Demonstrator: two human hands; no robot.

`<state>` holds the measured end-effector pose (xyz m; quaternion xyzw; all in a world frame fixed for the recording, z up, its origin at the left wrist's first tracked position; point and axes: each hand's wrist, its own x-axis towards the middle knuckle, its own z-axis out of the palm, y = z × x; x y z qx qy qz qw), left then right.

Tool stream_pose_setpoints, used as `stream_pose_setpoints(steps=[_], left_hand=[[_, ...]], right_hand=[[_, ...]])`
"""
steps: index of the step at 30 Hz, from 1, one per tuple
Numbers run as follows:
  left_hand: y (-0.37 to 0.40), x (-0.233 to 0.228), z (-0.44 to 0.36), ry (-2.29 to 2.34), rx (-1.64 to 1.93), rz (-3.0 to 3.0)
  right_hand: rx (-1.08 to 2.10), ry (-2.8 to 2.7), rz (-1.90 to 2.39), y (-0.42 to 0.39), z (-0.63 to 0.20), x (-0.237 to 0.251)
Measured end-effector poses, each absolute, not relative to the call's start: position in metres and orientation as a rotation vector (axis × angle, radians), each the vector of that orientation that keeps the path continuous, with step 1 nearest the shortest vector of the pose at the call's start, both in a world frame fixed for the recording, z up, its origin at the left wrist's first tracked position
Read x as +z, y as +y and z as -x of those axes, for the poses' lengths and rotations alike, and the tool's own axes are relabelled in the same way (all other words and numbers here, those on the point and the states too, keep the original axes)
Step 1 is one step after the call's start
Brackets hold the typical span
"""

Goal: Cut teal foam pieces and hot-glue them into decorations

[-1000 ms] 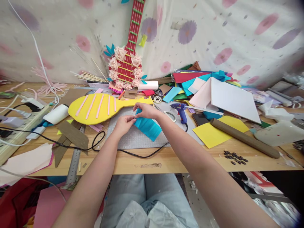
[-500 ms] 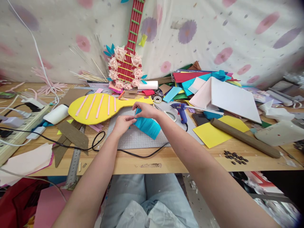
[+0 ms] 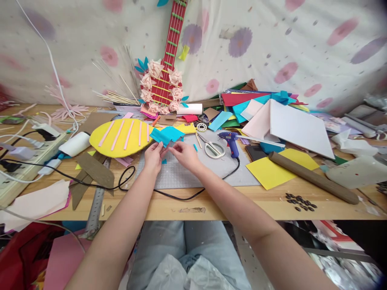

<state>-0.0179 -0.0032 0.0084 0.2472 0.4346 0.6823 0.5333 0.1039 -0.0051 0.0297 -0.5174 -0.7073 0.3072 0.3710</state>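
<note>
Head view only. Change since the earlier frames: blue paper piece (image 3: 167, 135) was lying lower on the grey cutting mat (image 3: 187, 171) under both hands, spread toward the right; now it is lifted and sits further back and to the left, above the mat's far left corner and overlapping the handle end of the yellow paddle-shaped cutout (image 3: 121, 137). Scissors (image 3: 211, 147), earlier partly hidden behind the right forearm, are now fully exposed on the mat.

Left hand (image 3: 153, 158): fingers pinched narrow on the lower left edge of the blue piece, thumb and forefinger closed on it. Right hand (image 3: 185, 155): fingertips drawn together at the lower right edge of the same piece; contact looks like a light pinch, but whether it truly clamps the paper I cannot tell. The two hands are just beside each other.

A small blue scrap (image 3: 163, 161) lies on the mat between the hands. Blue glue gun (image 3: 230, 141) stands right of the scissors, its black cord (image 3: 181, 196) running along the mat's near edge. Yellow sheet (image 3: 272, 171) and brown tube (image 3: 313, 177) lie well to the right.
</note>
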Motion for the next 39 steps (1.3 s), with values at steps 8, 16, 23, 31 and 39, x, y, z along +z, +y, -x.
stream_pose_setpoints(steps=[8,16,23,31,39], left_hand=[[-0.006,0.0,-0.001,1.011,1.607,-0.617],[-0.011,0.003,0.0,1.035,1.498,-0.658],[-0.011,0.004,0.002,1.107,1.482,-0.726],[-0.01,0.005,0.001,1.17,1.531,-0.732],[-0.008,0.003,0.0,1.205,1.563,-0.671]], right_hand=[[1.281,-1.376,1.151,0.009,-0.097,-0.007],[1.411,-1.278,1.097,0.006,-0.101,-0.006],[1.456,-1.223,1.078,0.002,-0.107,-0.002],[1.14,-1.32,1.129,0.0,-0.103,-0.009],[0.97,-1.448,1.135,-0.005,-0.107,-0.004]])
